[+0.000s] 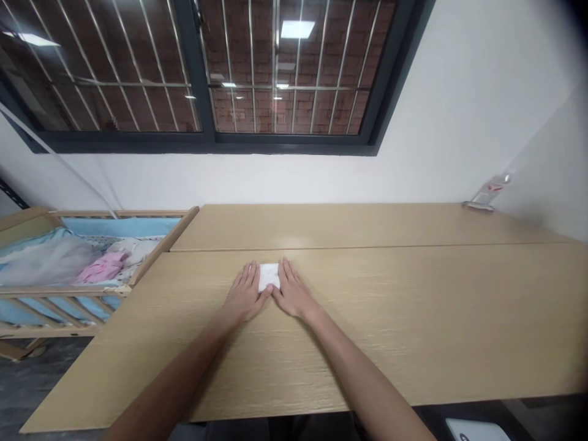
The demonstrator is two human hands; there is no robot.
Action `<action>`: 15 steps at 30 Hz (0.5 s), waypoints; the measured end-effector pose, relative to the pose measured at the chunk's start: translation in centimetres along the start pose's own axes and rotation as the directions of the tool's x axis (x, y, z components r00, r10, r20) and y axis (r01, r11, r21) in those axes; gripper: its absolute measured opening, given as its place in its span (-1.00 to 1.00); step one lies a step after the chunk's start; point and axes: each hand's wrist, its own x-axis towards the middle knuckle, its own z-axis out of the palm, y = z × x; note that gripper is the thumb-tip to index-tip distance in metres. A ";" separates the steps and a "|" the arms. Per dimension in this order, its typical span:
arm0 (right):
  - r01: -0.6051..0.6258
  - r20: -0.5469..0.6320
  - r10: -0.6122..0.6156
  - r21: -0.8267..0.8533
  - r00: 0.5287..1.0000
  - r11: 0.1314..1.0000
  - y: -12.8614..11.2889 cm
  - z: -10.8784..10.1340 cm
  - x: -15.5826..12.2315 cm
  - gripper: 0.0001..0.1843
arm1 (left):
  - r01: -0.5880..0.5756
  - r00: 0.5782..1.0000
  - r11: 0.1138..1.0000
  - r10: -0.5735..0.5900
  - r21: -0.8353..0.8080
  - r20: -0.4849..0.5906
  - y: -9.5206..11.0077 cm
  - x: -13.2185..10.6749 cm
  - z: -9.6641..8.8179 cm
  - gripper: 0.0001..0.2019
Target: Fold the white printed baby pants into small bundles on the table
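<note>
A small white square piece (269, 277), which looks like folded paper or tissue, lies flat on the wooden tabletop (390, 318). Faint marks show on its surface, too small to make out. Along its left edge rests my left hand (246, 292), palm down with the fingers stretched out. My right hand (292, 289) lies flat at the right edge, its fingers also extended. Both thumbs point inward and meet at the near edge of the white piece. Neither hand is wrapped around anything.
A wooden crib (68, 294) with blue lining and a pink cloth (105, 267) stands at the left. A clear plastic bottle (491, 191) leans in the far right corner. Behind the table is a barred window (294, 144). A white device (475, 430) shows below the front edge.
</note>
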 end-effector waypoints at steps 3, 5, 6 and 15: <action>0.013 -0.038 -0.012 0.009 0.999 1.000 0.1 -0.2 -0.2 -0.04 | -0.091 0.996 0.996 0.091 -0.019 -0.025 -0.2 0.3 -1.4 -0.27; 0.069 -0.071 -0.069 -0.001 0.995 0.998 0.2 -0.7 -0.3 -0.04 | -0.169 0.985 0.984 0.168 -0.053 -0.021 -0.5 0.6 -2.5 -0.35; 0.112 -0.078 -0.112 -0.007 0.991 0.994 0.2 -1.0 -0.4 -0.06 | -0.197 0.980 0.978 0.197 -0.071 -0.015 -0.6 0.6 -3.0 -0.40; 0.120 0.069 -0.124 0.051 0.990 0.991 0.7 -1.9 -0.2 -0.12 | -0.152 0.988 0.987 0.154 -0.058 0.027 -1.1 0.4 -1.7 -0.38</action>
